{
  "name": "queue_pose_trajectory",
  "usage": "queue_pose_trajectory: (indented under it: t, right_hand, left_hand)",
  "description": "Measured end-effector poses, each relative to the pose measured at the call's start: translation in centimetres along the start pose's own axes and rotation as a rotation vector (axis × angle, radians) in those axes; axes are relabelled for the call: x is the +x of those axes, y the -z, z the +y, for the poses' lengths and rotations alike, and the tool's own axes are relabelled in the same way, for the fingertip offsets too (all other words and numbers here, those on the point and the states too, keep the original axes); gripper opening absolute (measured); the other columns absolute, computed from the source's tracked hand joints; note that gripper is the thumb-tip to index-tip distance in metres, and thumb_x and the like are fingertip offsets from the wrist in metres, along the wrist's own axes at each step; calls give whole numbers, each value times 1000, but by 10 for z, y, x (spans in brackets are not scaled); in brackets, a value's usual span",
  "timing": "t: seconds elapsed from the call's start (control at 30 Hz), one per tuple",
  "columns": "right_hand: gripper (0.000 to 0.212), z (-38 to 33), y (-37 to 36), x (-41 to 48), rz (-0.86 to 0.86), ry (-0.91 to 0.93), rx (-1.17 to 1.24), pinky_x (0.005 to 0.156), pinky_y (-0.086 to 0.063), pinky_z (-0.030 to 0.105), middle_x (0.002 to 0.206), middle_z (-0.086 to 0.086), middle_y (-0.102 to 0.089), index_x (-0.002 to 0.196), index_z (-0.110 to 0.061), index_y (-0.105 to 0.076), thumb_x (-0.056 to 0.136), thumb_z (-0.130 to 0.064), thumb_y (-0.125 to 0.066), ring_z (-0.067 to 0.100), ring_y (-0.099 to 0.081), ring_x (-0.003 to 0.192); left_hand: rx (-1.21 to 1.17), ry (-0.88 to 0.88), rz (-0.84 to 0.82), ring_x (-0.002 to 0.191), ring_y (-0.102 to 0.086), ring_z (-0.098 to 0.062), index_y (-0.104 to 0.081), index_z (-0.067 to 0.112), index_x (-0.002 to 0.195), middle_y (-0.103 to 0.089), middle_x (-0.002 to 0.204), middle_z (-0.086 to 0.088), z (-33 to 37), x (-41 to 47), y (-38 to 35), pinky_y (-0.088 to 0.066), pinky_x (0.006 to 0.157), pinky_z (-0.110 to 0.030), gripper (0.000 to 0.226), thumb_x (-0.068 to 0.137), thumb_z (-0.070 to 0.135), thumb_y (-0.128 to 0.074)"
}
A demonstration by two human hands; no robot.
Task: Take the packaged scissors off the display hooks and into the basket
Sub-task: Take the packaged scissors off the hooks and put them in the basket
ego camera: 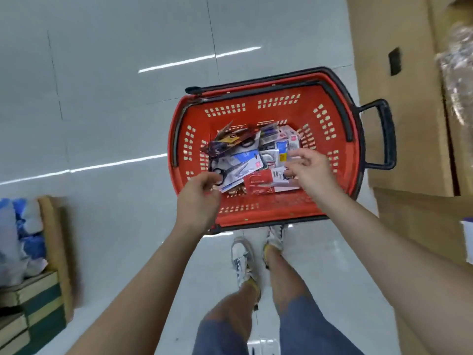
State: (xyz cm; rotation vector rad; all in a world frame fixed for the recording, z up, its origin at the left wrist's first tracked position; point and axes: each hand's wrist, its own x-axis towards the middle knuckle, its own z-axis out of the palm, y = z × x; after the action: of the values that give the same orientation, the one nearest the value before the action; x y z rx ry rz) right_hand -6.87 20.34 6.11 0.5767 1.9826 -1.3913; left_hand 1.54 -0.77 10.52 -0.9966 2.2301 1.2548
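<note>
A red plastic basket (330, 160) with black handles stands on the floor in front of my feet. Inside lies a pile of packaged scissors (256, 160), several cards overlapping. On top at the left is a pack with black-handled scissors (236, 170); a red pack (258, 184) lies at the near side. My left hand (198, 198) hovers over the basket's near left rim, fingers loosely curled, fingertips at the corner of the black-handled pack. Hovering over the pile's right side, my right hand (311, 172) has relaxed, spread fingers and holds nothing. No display hooks are in view.
Large cardboard boxes (399, 98) stand close on the basket's right. At the lower left are stacked green-edged boxes (35, 311) and a blue-and-white bag (18, 234). Glossy grey floor tiles (115, 111) stretch to the left and beyond.
</note>
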Motion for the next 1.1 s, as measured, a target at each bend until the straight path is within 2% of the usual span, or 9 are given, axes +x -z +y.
queue_pose_trajectory:
  t: [0.13, 0.37, 0.53, 0.63, 0.77, 0.9, 0.97, 1.03, 1.1]
  right_hand:
    - [37, 22, -31, 83, -104, -79, -107, 93, -53, 43, 107, -3, -67, 113, -50, -55, 79, -40, -68, 19, -64, 98]
    - [58, 42, -107, 191, -186, -187, 80, 102, -49, 47, 139, 9, -51, 146, -38, -33, 96, -31, -61, 26, -57, 118]
    - [56, 49, -163, 223, -213, -283, 284, 87, -56, 47, 133, 7, -57, 142, -38, -41, 93, -26, -67, 24, -65, 102]
    - [56, 59, -184, 232, -71, -256, 324, 87, -57, 55, 125, 4, -64, 126, -35, -55, 76, -29, -80, 28, -66, 106]
    - [36, 62, -183, 225, 54, -191, 342, 88, -58, 41, 102, -5, -73, 108, -27, -61, 80, -32, -81, 13, -70, 96]
    - [24, 77, -165, 212, 181, -62, 157, 75, -56, 24, 98, -6, -73, 106, -23, -60, 86, -16, -73, 5, -69, 82]
    - [26, 82, -155, 209, 288, -29, 23, 79, -58, 31, 101, -4, -72, 106, -26, -59, 87, -11, -68, 10, -68, 86]
    - [30, 86, -142, 206, 334, 2, -18, 85, -58, 42, 102, -7, -71, 109, -30, -57, 88, -10, -67, 10, -69, 89]
    - [45, 86, -127, 198, 331, 26, -31, 83, -60, 38, 106, -12, -68, 124, -30, -50, 89, -6, -66, 2, -68, 90]
  left_hand:
    - [366, -147, 35, 120, -53, -29, -60, 16, 130, -59, 126, -8, -20, 96, -37, -40, 100, -33, 53, 79, 5, -66]
    - [635, -40, -59, 136, -37, -49, -20, 35, 153, -24, 158, -23, -70, 240, -83, -41, 109, -52, 100, 75, 36, -82]
    - [744, -124, -131, 104, -65, -34, -35, 29, 147, -66, 120, -11, -85, 281, -106, -50, 83, -38, 74, 83, 26, -72]
    - [671, -237, -80, 107, -65, -32, -37, 20, 147, -64, 124, -10, -90, 274, -123, -48, 82, -36, 61, 90, 17, -60]
    - [499, -323, -52, 114, -60, -33, -31, 17, 152, -52, 142, -11, -92, 243, -135, -45, 94, -41, 70, 87, 7, -54]
    - [318, -283, -284, 126, -53, -28, -34, 28, 151, -48, 145, -4, -91, 218, -139, -44, 104, -40, 78, 78, 28, -61]
    - [28, -143, -352, 117, -59, -18, -52, 36, 138, -58, 129, 2, -88, 216, -130, -48, 100, -38, 67, 72, 38, -61]
    - [-230, 44, -157, 102, -63, -13, -63, 35, 114, -64, 111, 6, -90, 224, -124, -52, 91, -37, 38, 78, 26, -68]
    - [-62, 133, 45, 117, -56, -22, -55, 29, 127, -57, 127, -3, -102, 240, -124, -48, 101, -43, 50, 81, 22, -71]
